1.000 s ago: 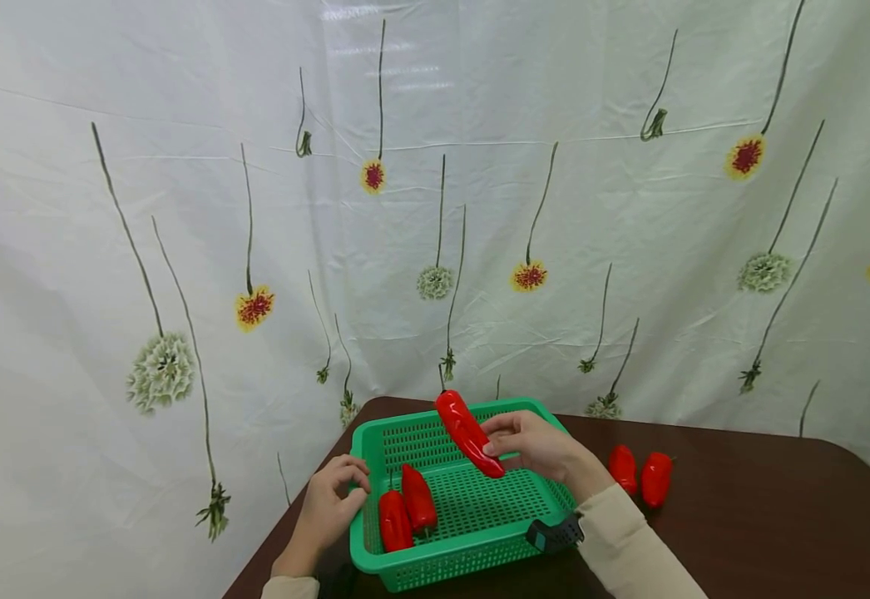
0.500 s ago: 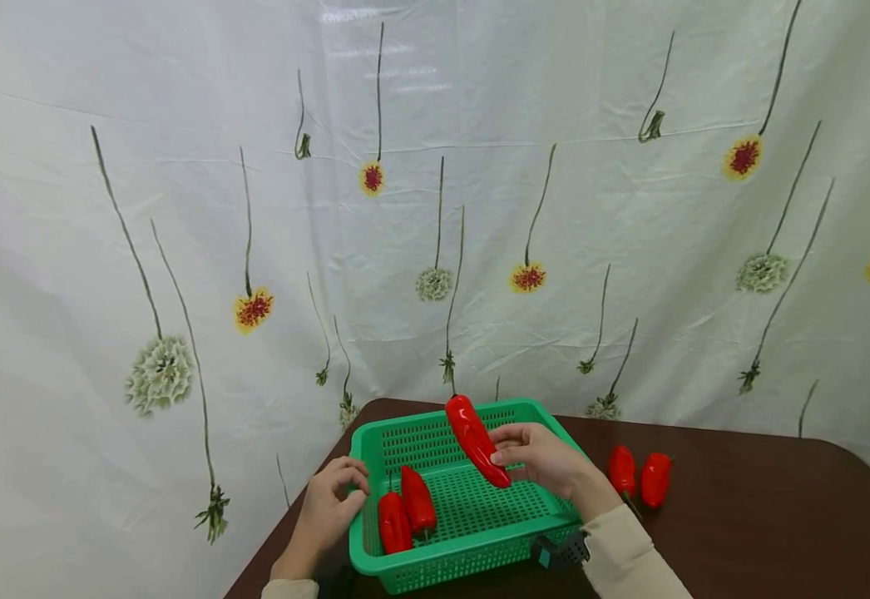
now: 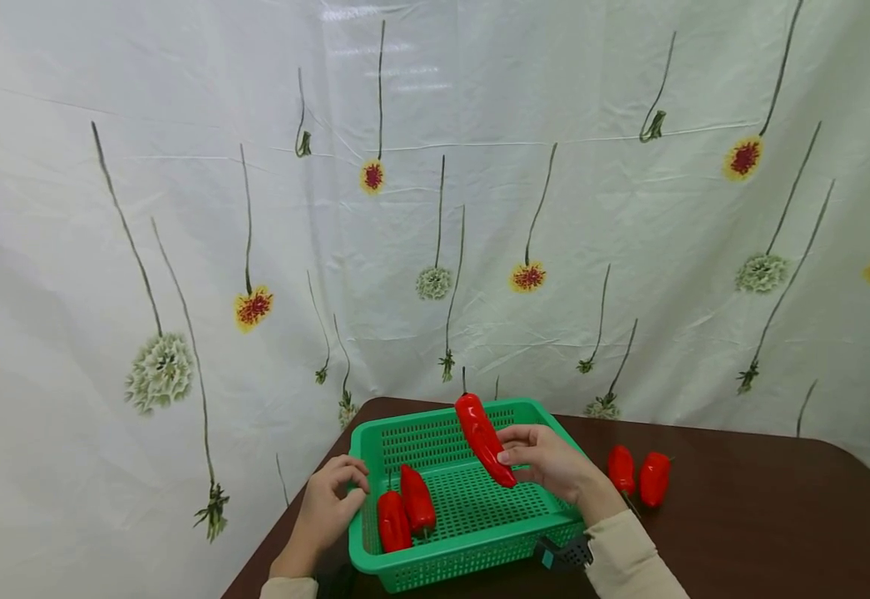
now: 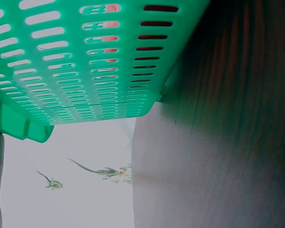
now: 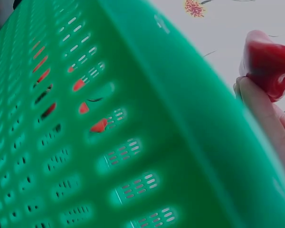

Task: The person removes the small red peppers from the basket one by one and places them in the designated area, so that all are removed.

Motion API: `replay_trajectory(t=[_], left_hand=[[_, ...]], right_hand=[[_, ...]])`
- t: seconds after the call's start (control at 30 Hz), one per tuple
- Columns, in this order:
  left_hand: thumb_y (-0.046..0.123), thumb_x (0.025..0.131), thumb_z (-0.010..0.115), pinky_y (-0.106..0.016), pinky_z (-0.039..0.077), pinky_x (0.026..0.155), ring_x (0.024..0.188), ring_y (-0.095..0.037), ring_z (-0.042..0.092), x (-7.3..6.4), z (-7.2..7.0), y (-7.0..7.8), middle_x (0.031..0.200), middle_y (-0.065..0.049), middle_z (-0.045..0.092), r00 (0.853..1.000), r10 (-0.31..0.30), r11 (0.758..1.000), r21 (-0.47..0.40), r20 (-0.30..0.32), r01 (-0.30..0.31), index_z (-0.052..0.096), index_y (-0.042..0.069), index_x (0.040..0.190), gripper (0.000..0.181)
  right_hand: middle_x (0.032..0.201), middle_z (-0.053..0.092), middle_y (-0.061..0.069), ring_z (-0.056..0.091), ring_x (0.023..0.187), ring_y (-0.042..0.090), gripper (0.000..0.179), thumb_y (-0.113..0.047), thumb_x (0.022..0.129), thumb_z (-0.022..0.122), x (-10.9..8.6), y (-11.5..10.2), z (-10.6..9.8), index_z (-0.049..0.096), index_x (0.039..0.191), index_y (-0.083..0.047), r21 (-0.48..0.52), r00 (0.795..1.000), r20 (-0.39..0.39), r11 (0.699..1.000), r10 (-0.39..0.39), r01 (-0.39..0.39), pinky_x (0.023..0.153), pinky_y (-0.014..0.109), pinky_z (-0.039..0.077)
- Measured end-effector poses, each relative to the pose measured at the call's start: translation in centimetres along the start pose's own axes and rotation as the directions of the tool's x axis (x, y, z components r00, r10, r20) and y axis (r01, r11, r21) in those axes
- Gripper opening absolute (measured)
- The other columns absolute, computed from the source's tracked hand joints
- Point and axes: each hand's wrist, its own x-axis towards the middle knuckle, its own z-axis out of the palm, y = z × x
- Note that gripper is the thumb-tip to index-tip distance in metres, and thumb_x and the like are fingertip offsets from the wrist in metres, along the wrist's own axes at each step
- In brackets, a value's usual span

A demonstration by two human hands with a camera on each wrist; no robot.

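Note:
My right hand (image 3: pixel 549 464) pinches a long, glossy red pepper (image 3: pixel 484 439) near its tapered tip, between thumb and fingers. The pepper is held over the green basket (image 3: pixel 480 545), tilted, its dark stem pointing up. In the right wrist view the same pepper (image 5: pixel 270 64) shows past the basket's rim. At the basket's left side my left hand (image 3: pixel 323 507) grips the rim with bent fingers. Inside, two red peppers lie side by side at the left, one nearer (image 3: pixel 393 522) and one slightly behind (image 3: pixel 417 501).
Two more red peppers, one left (image 3: pixel 620 470) and one right (image 3: pixel 654 480), lie on the dark brown table (image 3: pixel 764 507) beyond my right forearm. A white curtain with printed flowers (image 3: pixel 480 100) hangs behind the table. My right wrist wears a black band (image 3: pixel 565 552).
The right hand has shifted a little to the right and down with the pepper, which now stands slightly steeper. Left hand and basket have stayed in place.

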Motion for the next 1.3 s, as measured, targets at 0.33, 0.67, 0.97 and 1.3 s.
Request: replay_trajectory(t=[0.33, 0.67, 0.97, 1.3], left_hand=[[-0.012, 0.076, 0.058, -0.027, 0.047, 0.068, 0.096, -0.019, 0.060, 0.0, -0.2, 0.3, 0.097, -0.008, 0.069, 1.000, -0.005, 1.000, -0.002, 0.005, 0.005, 0.067, 0.014, 0.067, 0.029], [-0.012, 0.075, 0.058, -0.026, 0.046, 0.064, 0.095, -0.016, 0.059, 0.1, -0.2, 0.3, 0.097, -0.010, 0.068, 1.000, 0.003, 1.000, -0.004, 0.004, -0.003, 0.067, 0.012, 0.067, 0.027], [-0.012, 0.075, 0.057, -0.026, 0.045, 0.062, 0.095, -0.018, 0.060, 0.0, -0.1, 0.4, 0.097, -0.011, 0.068, 1.000, -0.013, 1.000, -0.011, 0.011, 0.013, 0.067, 0.011, 0.068, 0.026], [-0.012, 0.075, 0.057, -0.025, 0.042, 0.059, 0.095, -0.018, 0.060, 0.0, 0.1, 0.2, 0.097, -0.013, 0.068, 1.000, 0.010, 1.000, -0.016, 0.005, -0.009, 0.066, 0.010, 0.068, 0.025]], right_hand=[[0.114, 0.067, 0.002, 0.064, 0.102, 0.018, 0.040, -0.013, 0.096, 0.063, -0.4, -0.1, -0.5, 0.053, 0.129, 0.006, -0.002, 1.000, -0.025, 1.000, 0.012, -0.012, 0.087, 0.037, 0.056], [0.116, 0.065, 0.002, 0.064, 0.103, 0.018, 0.040, -0.015, 0.097, 0.062, -1.2, 0.0, -1.9, 0.051, 0.130, 0.005, -0.019, 0.998, -0.062, 1.000, 0.000, -0.001, 0.090, 0.037, 0.055], [0.114, 0.066, 0.001, 0.064, 0.102, 0.019, 0.036, -0.014, 0.097, 0.060, -1.5, 0.3, -2.8, 0.053, 0.129, 0.003, -0.019, 0.997, -0.082, 1.000, -0.005, 0.004, 0.086, 0.035, 0.056], [0.113, 0.066, 0.000, 0.064, 0.102, 0.018, 0.032, -0.014, 0.098, 0.060, -1.9, 0.3, -3.7, 0.055, 0.126, 0.000, -0.022, 0.992, -0.125, 1.000, -0.004, 0.001, 0.087, 0.034, 0.056]])
